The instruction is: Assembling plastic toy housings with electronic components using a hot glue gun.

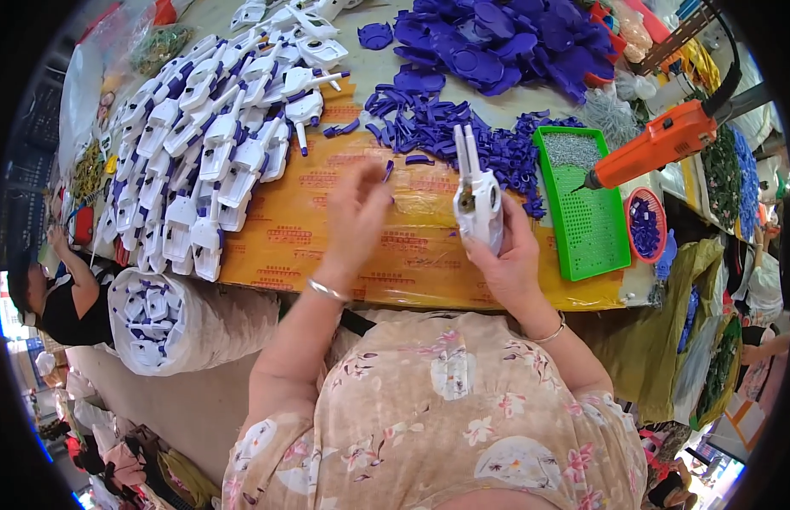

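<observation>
In my right hand (512,251) is a white plastic toy-like housing (477,204), with two long prongs pointing away from me and a round opening in its body. My fingers are closed round its near end, above the table's yellow-brown covering. My left hand (358,212) is to its left, smeared by motion. A small curved purple plastic piece (389,171) shows at its fingertips and appears pinched there. Another purple strip (419,160) lies on the table between the hands. Just beyond is a heap of such purple strips (480,144).
Many white-and-purple assembled pieces (199,136) are piled at left. Large purple plates (505,42) are heaped at the back. At right, an orange electric screwdriver (654,143) hangs over a green tray (611,255) of screws, beside a pink basket (661,204). A white sack (216,327) stands lower left; a person (72,293) is beyond it.
</observation>
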